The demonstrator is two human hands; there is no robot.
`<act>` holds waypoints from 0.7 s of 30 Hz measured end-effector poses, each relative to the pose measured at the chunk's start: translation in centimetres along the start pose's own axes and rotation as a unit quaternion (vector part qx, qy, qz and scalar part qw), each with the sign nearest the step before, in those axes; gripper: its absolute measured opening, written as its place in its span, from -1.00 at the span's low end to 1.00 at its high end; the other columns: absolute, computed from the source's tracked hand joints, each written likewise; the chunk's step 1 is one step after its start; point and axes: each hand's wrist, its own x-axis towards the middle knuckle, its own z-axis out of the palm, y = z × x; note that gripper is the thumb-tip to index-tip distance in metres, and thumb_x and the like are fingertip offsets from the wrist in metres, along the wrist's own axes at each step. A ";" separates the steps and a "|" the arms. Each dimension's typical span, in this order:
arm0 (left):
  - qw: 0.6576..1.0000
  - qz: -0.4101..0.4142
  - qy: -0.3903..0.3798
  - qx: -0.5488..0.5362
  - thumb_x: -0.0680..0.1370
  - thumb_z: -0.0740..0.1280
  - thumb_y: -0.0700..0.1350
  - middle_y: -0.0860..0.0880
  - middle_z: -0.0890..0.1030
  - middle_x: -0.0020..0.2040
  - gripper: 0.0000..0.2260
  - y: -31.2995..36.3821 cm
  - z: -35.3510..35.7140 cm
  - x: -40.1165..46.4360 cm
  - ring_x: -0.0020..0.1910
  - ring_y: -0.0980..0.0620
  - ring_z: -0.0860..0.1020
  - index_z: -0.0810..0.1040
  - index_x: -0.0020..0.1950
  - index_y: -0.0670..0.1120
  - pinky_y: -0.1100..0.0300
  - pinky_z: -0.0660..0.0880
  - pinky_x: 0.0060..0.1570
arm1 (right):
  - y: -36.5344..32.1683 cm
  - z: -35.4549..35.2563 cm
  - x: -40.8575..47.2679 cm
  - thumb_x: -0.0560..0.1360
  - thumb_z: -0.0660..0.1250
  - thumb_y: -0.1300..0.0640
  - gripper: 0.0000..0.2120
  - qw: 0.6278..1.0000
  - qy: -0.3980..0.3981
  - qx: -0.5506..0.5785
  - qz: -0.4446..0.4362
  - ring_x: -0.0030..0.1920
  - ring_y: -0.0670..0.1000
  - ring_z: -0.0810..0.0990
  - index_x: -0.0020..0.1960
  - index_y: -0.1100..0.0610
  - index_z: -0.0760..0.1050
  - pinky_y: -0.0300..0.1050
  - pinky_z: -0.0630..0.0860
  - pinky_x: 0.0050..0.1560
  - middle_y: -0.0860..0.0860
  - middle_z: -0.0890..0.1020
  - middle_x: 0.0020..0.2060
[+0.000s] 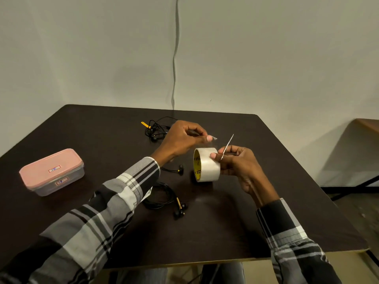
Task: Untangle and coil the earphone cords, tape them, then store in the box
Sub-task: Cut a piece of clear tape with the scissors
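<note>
left hand point(180, 140) pinches clear tape strip | right hand point(235, 165) holds tape roll point(207, 165), thin blade | pink-lidded box point(52, 171), tangled black earphones point(155, 130) on dark bench point(102, 130)

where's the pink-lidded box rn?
Head view: the box sits lid on at the left side of the table, left of the left hand's sleeve, apart from the coiled earphones.

Dim warm light, bowed wide-angle edges
</note>
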 end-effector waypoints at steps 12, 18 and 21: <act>0.995 0.044 0.037 0.084 0.40 0.55 -0.11 0.05 0.70 -0.19 -0.91 1.1 0.2 0.1 -0.10 0.16 0.64 0.71 -0.20 -0.10 0.28 0.50 0.04 | -1.2 0.5 -0.3 0.38 0.53 0.29 -0.86 0.999 0.020 -0.012 0.029 -0.30 0.05 0.71 -0.14 0.27 0.58 -0.13 0.63 -0.36 0.13 0.71 -0.24; 0.999 0.040 -0.001 0.026 0.43 0.54 -0.16 -0.02 0.72 -0.20 -0.93 1.0 0.6 -0.2 -0.12 0.07 0.68 0.70 -0.18 -0.15 0.19 0.60 -0.01 | -1.0 -0.3 -0.8 0.39 0.53 0.23 -0.79 0.999 -0.006 -0.033 0.025 -0.36 -0.01 0.70 -0.07 0.31 0.58 -0.17 0.60 -0.40 0.06 0.72 -0.32; 0.999 0.038 -0.027 -0.008 0.43 0.52 -0.22 -0.09 0.73 -0.16 -0.92 1.0 0.4 0.0 -0.12 0.00 0.70 0.68 -0.17 -0.22 0.13 0.63 -0.02 | -1.1 -1.2 -0.9 0.38 0.56 0.12 -0.67 0.996 -0.008 -0.083 -0.011 -0.35 0.00 0.67 -0.05 0.35 0.57 -0.13 0.65 -0.32 0.09 0.71 -0.31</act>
